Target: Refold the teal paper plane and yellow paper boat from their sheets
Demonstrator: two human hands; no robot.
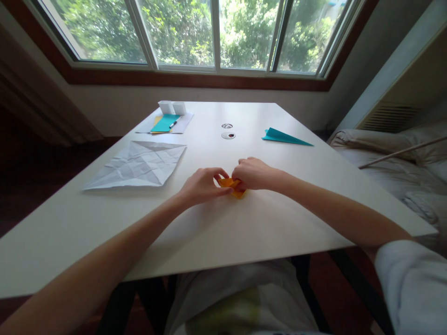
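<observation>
A small orange folded paper (239, 193) is held between both hands near the middle of the white table (265, 218). My left hand (204, 186) pinches its left side between thumb and fingers. On its right side, the curled fingers of my right hand (254, 174) grip the paper and hide part of it. The paper's lower corner shows below the hands, at or just over the tabletop; I cannot tell which.
A creased white sheet (139, 163) lies to the left. Behind it are teal paper (164, 123), a marker (175, 122) and white folded boxes (171, 108). A teal paper plane (284, 137) lies right, beyond two round discs (228, 135) at centre.
</observation>
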